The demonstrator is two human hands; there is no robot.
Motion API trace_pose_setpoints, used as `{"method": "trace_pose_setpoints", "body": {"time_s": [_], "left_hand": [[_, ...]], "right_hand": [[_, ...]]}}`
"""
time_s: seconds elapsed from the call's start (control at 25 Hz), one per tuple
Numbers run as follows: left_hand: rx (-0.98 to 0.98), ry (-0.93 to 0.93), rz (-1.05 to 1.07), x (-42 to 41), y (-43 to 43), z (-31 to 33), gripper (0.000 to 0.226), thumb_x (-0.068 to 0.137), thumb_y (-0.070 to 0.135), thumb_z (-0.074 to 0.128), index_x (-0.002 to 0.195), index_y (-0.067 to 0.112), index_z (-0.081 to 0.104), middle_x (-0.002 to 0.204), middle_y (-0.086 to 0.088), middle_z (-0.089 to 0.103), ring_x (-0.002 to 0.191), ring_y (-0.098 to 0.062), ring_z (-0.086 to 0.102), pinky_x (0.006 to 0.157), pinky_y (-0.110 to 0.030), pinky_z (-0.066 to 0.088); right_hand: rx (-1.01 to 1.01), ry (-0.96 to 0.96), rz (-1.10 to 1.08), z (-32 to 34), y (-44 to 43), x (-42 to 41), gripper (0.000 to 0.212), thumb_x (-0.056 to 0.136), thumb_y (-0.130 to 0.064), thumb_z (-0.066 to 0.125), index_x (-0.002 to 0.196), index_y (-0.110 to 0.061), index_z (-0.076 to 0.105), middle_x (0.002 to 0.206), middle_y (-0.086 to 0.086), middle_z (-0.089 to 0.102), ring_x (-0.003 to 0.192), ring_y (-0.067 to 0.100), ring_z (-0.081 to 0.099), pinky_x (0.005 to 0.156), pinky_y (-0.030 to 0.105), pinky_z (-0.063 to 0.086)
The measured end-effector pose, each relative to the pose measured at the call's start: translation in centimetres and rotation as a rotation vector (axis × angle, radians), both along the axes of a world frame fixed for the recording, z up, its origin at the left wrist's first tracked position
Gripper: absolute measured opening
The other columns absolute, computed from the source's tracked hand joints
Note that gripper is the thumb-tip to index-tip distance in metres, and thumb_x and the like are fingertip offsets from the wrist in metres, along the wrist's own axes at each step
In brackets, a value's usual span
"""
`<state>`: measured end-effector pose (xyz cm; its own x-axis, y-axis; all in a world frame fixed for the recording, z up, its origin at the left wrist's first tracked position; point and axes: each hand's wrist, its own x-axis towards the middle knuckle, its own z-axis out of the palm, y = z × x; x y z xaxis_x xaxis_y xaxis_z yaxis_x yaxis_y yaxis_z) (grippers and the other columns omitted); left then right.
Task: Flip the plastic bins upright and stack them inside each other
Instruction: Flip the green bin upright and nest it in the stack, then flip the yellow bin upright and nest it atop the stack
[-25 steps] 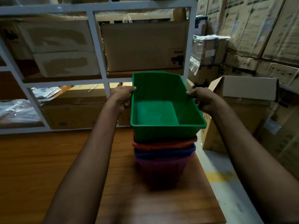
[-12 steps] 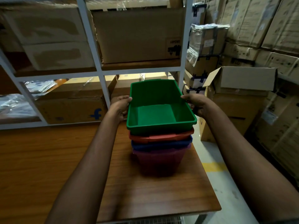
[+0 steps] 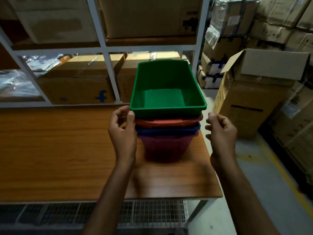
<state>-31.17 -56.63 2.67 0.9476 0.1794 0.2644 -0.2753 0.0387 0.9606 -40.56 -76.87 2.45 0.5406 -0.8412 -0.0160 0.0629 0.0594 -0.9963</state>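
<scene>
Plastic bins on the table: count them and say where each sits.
4, nested in one stack: green bin on top, red bin under it, blue bin next, purple bin lowest. Others may hide inside.

Dim indoor light; brightest patch falls on the cartons point(image 3: 81, 65) behind the rack. The wooden surface point(image 3: 50, 150) shows soft shadows. Wide-angle bending at edges, slight blur throughout.

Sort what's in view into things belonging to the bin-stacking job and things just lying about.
Job: green bin, red bin, blue bin, purple bin, left hand, right hand.

Lying about: open cardboard box, shelved cartons, wooden table.
</scene>
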Motion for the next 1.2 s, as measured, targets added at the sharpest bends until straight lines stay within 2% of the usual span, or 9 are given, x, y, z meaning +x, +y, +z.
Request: {"method": "trace_pose_setpoints", "body": {"time_s": [0.08, 0.2, 0.4, 0.48, 0.6, 0.68, 0.8, 1.04, 1.2], "left_hand": [[-0.002, 0.004, 0.062, -2.2, 0.2, -1.9, 0.019, 0.101, 0.025, 0.060, 0.120, 0.021, 0.061, 0.114, 0.010, 0.064, 0.101, 0.005, 0.060, 0.081, -0.011, 0.049], [0.012, 0.073, 0.016, -4.5, 1.0, -4.3, 0.018, 0.099, 0.021, 0.063, 0.118, 0.022, 0.061, 0.109, 0.006, 0.064, 0.099, -0.001, 0.061, 0.085, -0.019, 0.051], [0.115, 0.193, 0.017, -10.6, 2.7, -8.3, 0.023, 0.096, 0.014, 0.067, 0.116, 0.024, 0.063, 0.103, 0.010, 0.065, 0.094, -0.001, 0.062, 0.079, -0.015, 0.049], [0.198, 0.220, -0.009, -13.0, 4.1, -10.0, 0.026, 0.097, 0.015, 0.067, 0.119, 0.027, 0.062, 0.111, 0.012, 0.066, 0.101, -0.001, 0.062, 0.082, -0.015, 0.049], [0.368, 0.227, -0.037, -15.8, 7.4, -12.4, 0.034, 0.098, 0.020, 0.065, 0.129, 0.033, 0.058, 0.126, 0.011, 0.063, 0.119, -0.005, 0.058, 0.097, -0.026, 0.050], [0.463, 0.259, -0.021, -17.5, 10.1, -13.5, 0.037, 0.098, 0.024, 0.065, 0.132, 0.037, 0.056, 0.129, 0.014, 0.060, 0.123, -0.006, 0.056, 0.102, -0.036, 0.050], [0.623, 0.291, 0.026, -19.5, 14.5, -14.6, 0.040, 0.097, 0.029, 0.065, 0.135, 0.036, 0.056, 0.131, 0.017, 0.058, 0.124, -0.004, 0.052, 0.103, -0.040, 0.048], [0.909, 0.323, 0.045, -23.0, 27.1, -16.7, 0.042, 0.096, 0.039, 0.063, 0.137, 0.036, 0.054, 0.142, 0.013, 0.055, 0.134, -0.010, 0.046, 0.105, -0.030, 0.031], [0.942, 0.399, 0.145, -24.5, 36.7, -17.1, 0.041, 0.094, 0.041, 0.065, 0.133, 0.034, 0.058, 0.138, 0.012, 0.059, 0.131, -0.010, 0.049, 0.104, -0.029, 0.032]], "right_hand": [[-0.014, 0.027, 0.076, -2.1, 1.4, -1.7, 0.018, 0.102, -0.033, 0.060, 0.102, -0.019, 0.071, 0.087, -0.004, 0.070, 0.076, 0.006, 0.061, 0.069, 0.028, 0.049], [-0.063, 0.084, 0.237, -4.9, 3.3, -3.9, 0.020, 0.101, -0.032, 0.062, 0.100, -0.015, 0.072, 0.088, 0.000, 0.072, 0.079, 0.006, 0.063, 0.074, 0.029, 0.050], [-0.037, 0.188, 0.456, -9.0, 7.2, -7.2, 0.015, 0.098, -0.032, 0.067, 0.099, -0.018, 0.072, 0.088, 0.002, 0.072, 0.080, 0.011, 0.064, 0.073, 0.029, 0.051], [-0.035, 0.213, 0.552, -10.3, 9.0, -8.3, 0.014, 0.097, -0.032, 0.068, 0.098, -0.018, 0.072, 0.090, -0.002, 0.072, 0.084, 0.014, 0.065, 0.078, 0.032, 0.054], [-0.089, 0.225, 0.681, -11.8, 12.0, -9.5, 0.011, 0.097, -0.030, 0.069, 0.100, -0.020, 0.071, 0.091, -0.008, 0.072, 0.081, 0.006, 0.064, 0.076, 0.022, 0.052], [-0.154, 0.235, 0.773, -12.4, 14.4, -10.0, 0.010, 0.097, -0.030, 0.069, 0.102, -0.022, 0.070, 0.092, -0.006, 0.070, 0.081, 0.006, 0.063, 0.073, 0.019, 0.050], [-0.306, 0.271, 0.893, -13.1, 18.2, -10.6, 0.013, 0.097, -0.036, 0.068, 0.107, -0.027, 0.068, 0.092, -0.008, 0.068, 0.083, 0.006, 0.063, 0.070, 0.018, 0.051], [-0.767, 0.272, 0.989, -15.5, 29.7, -12.5, 0.024, 0.098, -0.041, 0.065, 0.118, -0.027, 0.065, 0.103, -0.014, 0.063, 0.099, 0.004, 0.059, 0.082, 0.019, 0.047], [-0.888, 0.235, 1.088, -17.1, 39.1, -13.2, 0.031, 0.099, -0.040, 0.063, 0.126, -0.023, 0.064, 0.118, -0.010, 0.062, 0.113, 0.010, 0.055, 0.092, 0.024, 0.043]]}}
